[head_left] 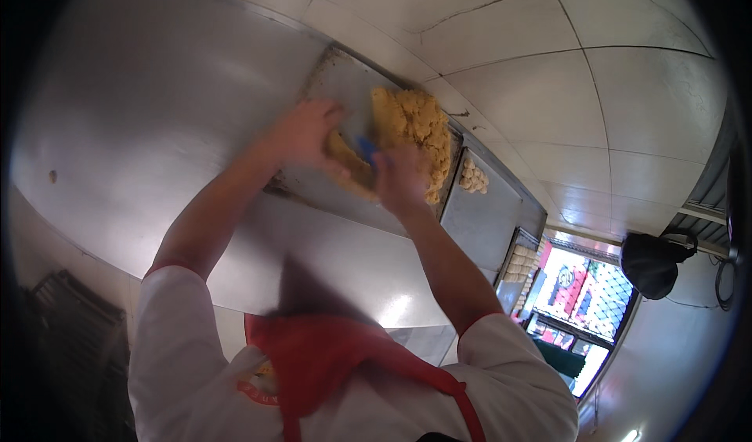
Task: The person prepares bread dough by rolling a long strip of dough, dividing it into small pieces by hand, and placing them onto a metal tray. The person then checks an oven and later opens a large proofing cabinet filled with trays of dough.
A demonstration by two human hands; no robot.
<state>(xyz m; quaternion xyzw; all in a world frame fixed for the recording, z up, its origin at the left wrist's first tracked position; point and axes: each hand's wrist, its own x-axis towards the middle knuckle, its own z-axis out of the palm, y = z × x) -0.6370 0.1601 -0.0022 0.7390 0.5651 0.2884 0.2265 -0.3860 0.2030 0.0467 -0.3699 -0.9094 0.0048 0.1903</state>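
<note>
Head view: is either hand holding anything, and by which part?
Right hand: blue tool, seemingly by its hidden end. Left hand, near the dough strip: cannot tell.

Dough [419, 121]: deep yellow, heaped in a thick mound at the right side of a metal tray [350, 80], top cracked and crumbly, left flank smoother and straighter. Strip [362, 179] of the same yellow lies left of the mound on the tray, narrow and gently curved, upper end apart from the mound, lower end partly covered, so contact there unclear. Tool [366, 148]: only a small blue part shows, tilted, between strip and mound; rest hidden, type uncertain.
</note>
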